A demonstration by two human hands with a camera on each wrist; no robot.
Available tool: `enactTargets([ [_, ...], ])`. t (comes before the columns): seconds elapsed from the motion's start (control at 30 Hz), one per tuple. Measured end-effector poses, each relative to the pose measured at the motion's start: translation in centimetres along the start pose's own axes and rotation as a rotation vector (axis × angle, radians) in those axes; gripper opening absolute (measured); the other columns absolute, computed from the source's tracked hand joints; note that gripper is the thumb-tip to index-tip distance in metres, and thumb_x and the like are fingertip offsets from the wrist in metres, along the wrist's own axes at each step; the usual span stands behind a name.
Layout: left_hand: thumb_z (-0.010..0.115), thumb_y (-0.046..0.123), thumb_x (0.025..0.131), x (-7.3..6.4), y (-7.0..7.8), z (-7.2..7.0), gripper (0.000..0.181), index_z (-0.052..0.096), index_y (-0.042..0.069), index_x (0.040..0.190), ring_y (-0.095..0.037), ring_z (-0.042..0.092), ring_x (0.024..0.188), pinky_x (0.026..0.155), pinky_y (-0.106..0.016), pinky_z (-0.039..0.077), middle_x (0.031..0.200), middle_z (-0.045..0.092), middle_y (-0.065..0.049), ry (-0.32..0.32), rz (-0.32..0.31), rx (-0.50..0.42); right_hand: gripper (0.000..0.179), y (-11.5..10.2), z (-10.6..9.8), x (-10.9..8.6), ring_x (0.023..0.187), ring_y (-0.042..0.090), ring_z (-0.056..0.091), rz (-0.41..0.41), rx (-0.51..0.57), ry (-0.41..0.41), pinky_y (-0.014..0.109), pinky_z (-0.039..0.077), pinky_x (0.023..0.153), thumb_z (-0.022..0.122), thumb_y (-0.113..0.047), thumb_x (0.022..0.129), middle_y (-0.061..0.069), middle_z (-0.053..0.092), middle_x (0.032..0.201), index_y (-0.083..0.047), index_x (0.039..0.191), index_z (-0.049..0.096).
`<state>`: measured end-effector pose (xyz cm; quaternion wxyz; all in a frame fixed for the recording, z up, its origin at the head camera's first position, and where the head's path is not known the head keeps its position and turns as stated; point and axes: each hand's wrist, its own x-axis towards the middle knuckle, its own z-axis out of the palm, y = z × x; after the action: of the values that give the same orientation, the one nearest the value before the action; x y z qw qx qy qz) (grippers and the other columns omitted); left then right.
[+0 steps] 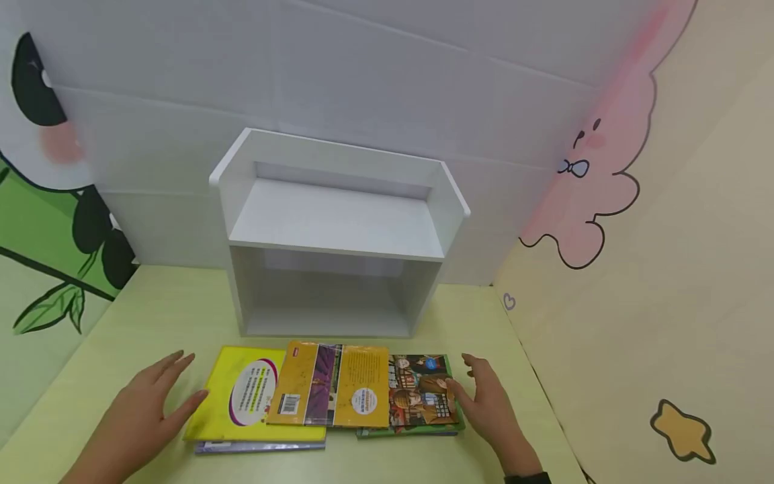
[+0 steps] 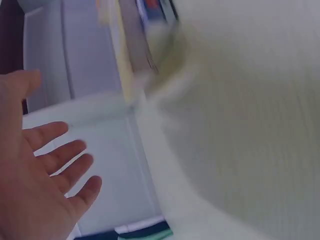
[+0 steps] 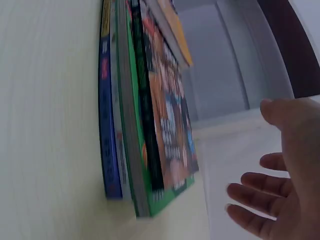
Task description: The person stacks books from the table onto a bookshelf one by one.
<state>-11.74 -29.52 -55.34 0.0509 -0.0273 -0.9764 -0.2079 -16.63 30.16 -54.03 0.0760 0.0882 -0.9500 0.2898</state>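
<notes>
A yellow book (image 1: 220,403) lies on the table, overlapped on its right by an orange book (image 1: 329,383) with a purple stripe. Farther right a green-edged book (image 1: 423,393) with a cartoon cover tops several stacked books, whose spines (image 3: 125,110) show in the right wrist view. My left hand (image 1: 136,413) hovers beside the yellow book, fingers spread, thumb tip close to its left edge. At the right end of the stack is my right hand (image 1: 490,403), fingers relaxed and thumb overlapping the cover's edge in the head view. Neither hand holds anything.
Right behind the books stands a white two-level shelf (image 1: 338,252), its lower compartment facing me. The pale yellow table (image 1: 163,302) meets a grey wall (image 1: 363,81) at the back and a beige wall (image 1: 665,302) with cartoon drawings on the right. A thin lavender book (image 1: 260,446) sticks out under the yellow one.
</notes>
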Motion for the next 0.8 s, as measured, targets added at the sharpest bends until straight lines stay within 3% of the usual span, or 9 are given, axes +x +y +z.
enactTargets([
  [0.1,0.072,0.055,0.105,0.5,2.5,0.4,0.073,0.060,-0.003,0.149,-0.055,0.059,0.129,0.102,-0.076,0.051,0.148,0.058,-0.034,-0.088,-0.062,-0.131,0.057,-2.2,1.2,0.4,0.108,0.024,0.068,0.047,0.139,-0.069,0.040,0.060,0.083,0.070,-0.041,0.111,0.008,0.068,0.132,-0.005,0.154,0.056],
  [0.2,0.071,0.050,0.107,1.1,4.9,1.2,0.066,0.061,-0.002,0.147,-0.046,0.067,0.123,0.098,-0.064,0.060,0.146,0.062,-0.029,-0.178,-0.147,-0.288,0.057,-3.9,2.4,0.9,0.100,0.019,0.069,0.114,0.303,-0.186,0.034,0.060,0.075,0.068,-0.040,0.112,0.008,0.071,0.123,-0.001,0.152,0.057],
  [0.33,0.069,0.051,0.108,1.8,7.1,2.4,0.068,0.060,-0.002,0.148,-0.039,0.071,0.118,0.091,-0.051,0.066,0.144,0.065,-0.027,-0.242,-0.258,-0.429,0.059,-5.6,3.9,1.2,0.094,0.023,0.074,0.234,0.472,-0.295,0.037,0.064,0.073,0.067,-0.042,0.112,0.011,0.074,0.117,0.004,0.149,0.059],
  [0.53,0.065,0.055,0.109,2.2,8.6,3.1,0.079,0.052,-0.011,0.152,-0.028,0.077,0.094,0.081,-0.046,0.066,0.131,0.071,-0.030,-0.287,-0.354,-0.565,0.060,-7.7,4.9,1.4,0.091,0.032,0.080,0.404,0.707,-0.341,0.043,0.068,0.071,0.068,-0.041,0.112,0.017,0.079,0.111,0.011,0.142,0.063],
  [0.7,0.068,0.059,0.106,2.9,10.0,3.2,0.093,0.041,-0.014,0.157,-0.037,0.078,0.107,0.087,-0.047,0.067,0.133,0.069,-0.034,-0.362,-0.421,-0.722,0.059,-8.7,5.0,1.7,0.086,0.030,0.082,0.449,0.723,-0.401,0.037,0.066,0.060,0.069,-0.045,0.110,0.017,0.080,0.103,0.009,0.133,0.070],
  [0.8,0.068,0.063,0.105,3.4,10.5,3.2,0.099,0.039,-0.016,0.157,-0.041,0.076,0.113,0.089,-0.047,0.066,0.136,0.067,-0.036,-0.413,-0.440,-0.744,0.052,-8.9,5.1,1.9,0.081,0.026,0.081,0.456,0.711,-0.427,0.034,0.065,0.059,0.070,-0.045,0.109,0.016,0.080,0.098,0.005,0.121,0.076],
])
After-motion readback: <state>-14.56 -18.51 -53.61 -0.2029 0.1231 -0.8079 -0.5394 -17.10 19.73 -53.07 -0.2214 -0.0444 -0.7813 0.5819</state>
